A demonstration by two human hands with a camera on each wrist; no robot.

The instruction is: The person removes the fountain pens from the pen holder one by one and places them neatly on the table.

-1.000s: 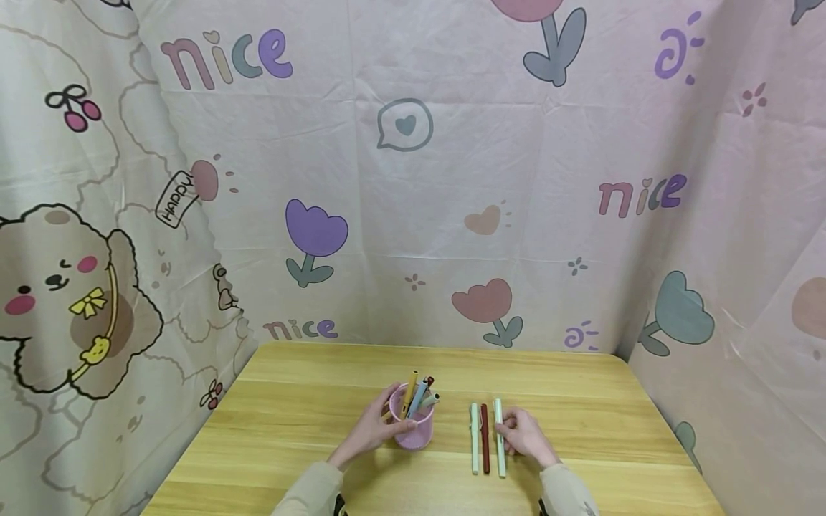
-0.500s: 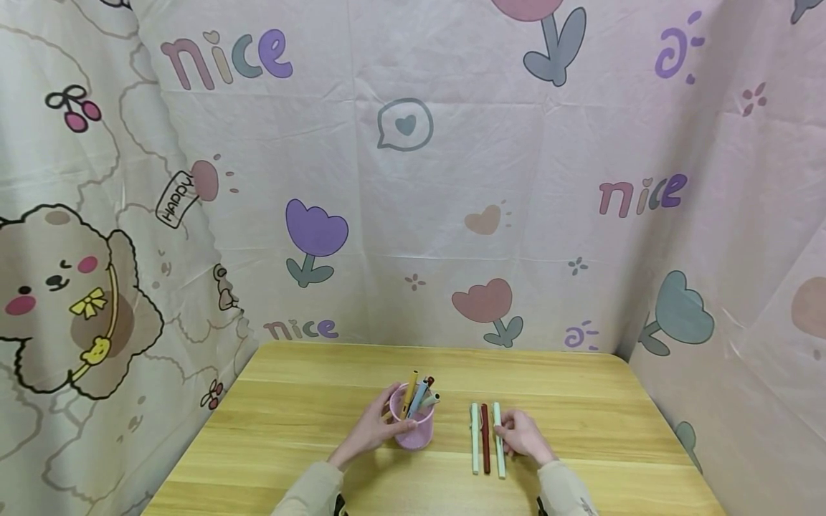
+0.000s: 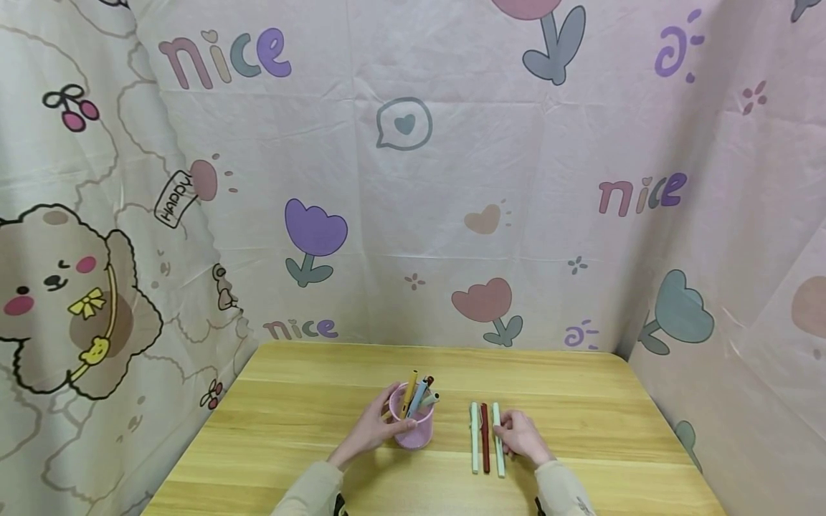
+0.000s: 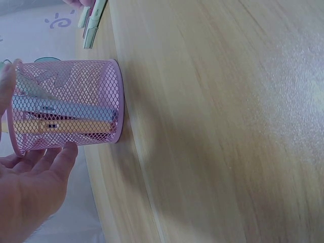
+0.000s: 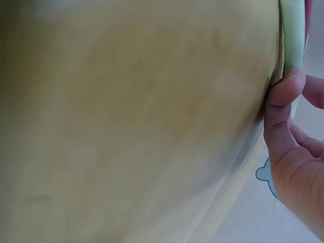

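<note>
A pink mesh pen holder [image 3: 416,437] stands upright on the table, and my left hand [image 3: 376,424] grips it round its upper side. Inside it lean several pens, among them a yellow pen [image 3: 410,393] and a blue pen [image 3: 419,395]. To its right, three pens lie side by side on the wood: a light green pen [image 3: 475,448], a dark red pen [image 3: 486,444] and a second light green pen [image 3: 500,459]. Thumb and fingers of my right hand [image 3: 525,435] pinch that rightmost green pen. The right wrist view shows its pale barrel [image 5: 293,38] at my fingertips.
The wooden table [image 3: 310,387] reaches back to a printed cloth [image 3: 400,208] hanging behind it. More patterned cloth [image 3: 187,301] hangs along the left side, and another stretch [image 3: 736,236] on the right.
The rightmost green pen's top end has shifted slightly left and toward me with my right hand, now closer to the red pen. My left hand and the pen holder have stayed still.
</note>
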